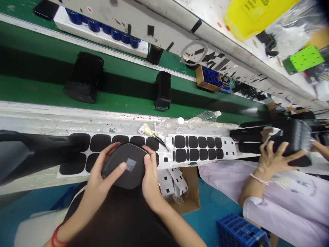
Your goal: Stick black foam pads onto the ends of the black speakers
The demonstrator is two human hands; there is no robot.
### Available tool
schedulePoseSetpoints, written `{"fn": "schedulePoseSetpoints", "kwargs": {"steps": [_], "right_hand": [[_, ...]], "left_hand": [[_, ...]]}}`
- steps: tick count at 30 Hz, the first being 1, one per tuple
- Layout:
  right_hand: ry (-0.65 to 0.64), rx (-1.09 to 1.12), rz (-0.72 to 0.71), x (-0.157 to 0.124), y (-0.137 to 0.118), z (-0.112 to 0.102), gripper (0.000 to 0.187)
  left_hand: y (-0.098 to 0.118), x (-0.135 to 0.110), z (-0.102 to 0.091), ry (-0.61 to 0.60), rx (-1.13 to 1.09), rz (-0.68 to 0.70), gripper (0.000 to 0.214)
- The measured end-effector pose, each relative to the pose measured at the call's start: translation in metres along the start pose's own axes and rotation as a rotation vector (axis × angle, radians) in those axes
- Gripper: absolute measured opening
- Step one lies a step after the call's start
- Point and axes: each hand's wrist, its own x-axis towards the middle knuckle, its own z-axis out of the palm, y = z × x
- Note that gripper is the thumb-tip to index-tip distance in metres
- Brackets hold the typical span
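Between my two hands is a black housing (115, 156) with a rounded-square end facing up; its lower part blends into dark clothing. My left hand (104, 176) grips its left side, the thumb pressing at a small greyish square patch (131, 165) on that end. Around the right edge, my right hand (151, 175) is closed, thumb near the top corner. Just beyond lie white sheets of black rounded-square stickers (100, 142), partly covered by my hands. A further sticker sheet (228, 147) continues to the right.
A green conveyor belt (123, 92) carries black housings (84, 77). Clear plastic bottles (204, 120) lie along its near edge. At left rests a large black body (33, 156). A co-worker's hand (275, 159) holds another black unit at right. Below are a cardboard box (194, 192) and blue crate (239, 231).
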Motion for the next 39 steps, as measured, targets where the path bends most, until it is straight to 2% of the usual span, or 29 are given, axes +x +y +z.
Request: {"fn": "schedulePoseSetpoints", "kwargs": {"steps": [2,4,6,8,9,11,14,16,18,20,22,24,26,28,31,34,36,39], "right_hand": [[-0.071,-0.033,0.043,-0.011,0.001,0.000,0.038],[-0.113,-0.103,-0.006,-0.019,0.003,-0.005,0.039],[-0.167,-0.136,-0.093,-0.020,0.009,-0.014,0.036],[-0.143,-0.142,-0.108,-0.005,0.020,-0.028,0.041],[-0.084,-0.148,-0.088,0.009,0.027,-0.037,0.042],[0.133,-0.172,-0.042,0.049,0.041,-0.056,0.050],[0.407,-0.165,-0.078,0.123,0.060,-0.081,0.107],[0.495,-0.154,-0.148,0.165,0.067,-0.089,0.120],[0.521,-0.139,-0.222,0.193,0.068,-0.088,0.107],[0.534,-0.115,-0.287,0.202,0.063,-0.084,0.083],[0.565,-0.081,-0.343,0.195,0.053,-0.082,0.074],[0.584,-0.048,-0.387,0.178,0.040,-0.089,0.081],[0.546,-0.021,-0.405,0.156,0.029,-0.104,0.087],[0.455,0.003,-0.373,0.135,0.026,-0.119,0.089],[0.262,0.037,-0.198,0.107,0.042,-0.130,0.074],[0.080,0.039,0.057,0.088,0.074,-0.125,0.057],[0.015,0.022,0.199,0.079,0.093,-0.121,0.051],[-0.013,0.002,0.328,0.076,0.110,-0.124,0.047]], "left_hand": [[0.009,0.005,-0.003,0.007,-0.072,-0.088,0.062],[0.014,0.009,-0.009,0.005,-0.090,-0.152,0.065],[0.013,0.010,-0.019,-0.004,-0.033,-0.153,0.062],[0.006,0.011,-0.029,-0.053,0.044,-0.124,0.053],[0.002,0.012,-0.033,-0.093,0.077,-0.103,0.049],[-0.004,0.011,-0.038,-0.177,0.127,-0.044,0.043],[-0.001,0.008,-0.034,-0.234,0.169,0.019,0.035],[0.006,0.004,-0.028,-0.234,0.174,0.019,0.032],[0.012,0.002,-0.023,-0.227,0.172,0.013,0.031],[0.015,0.001,-0.022,-0.227,0.162,0.009,0.031],[0.015,0.001,-0.023,-0.220,0.153,-0.003,0.032],[0.014,0.001,-0.024,-0.213,0.153,-0.004,0.032],[0.015,0.000,-0.023,-0.210,0.164,0.015,0.031],[0.015,-0.001,-0.020,-0.214,0.178,0.044,0.029],[0.009,-0.001,-0.018,-0.222,0.216,0.070,0.029],[-0.002,0.003,-0.021,-0.254,0.270,0.128,0.034],[-0.008,0.006,-0.024,-0.263,0.301,0.167,0.035],[-0.008,0.007,-0.027,-0.256,0.330,0.174,0.035]]}}
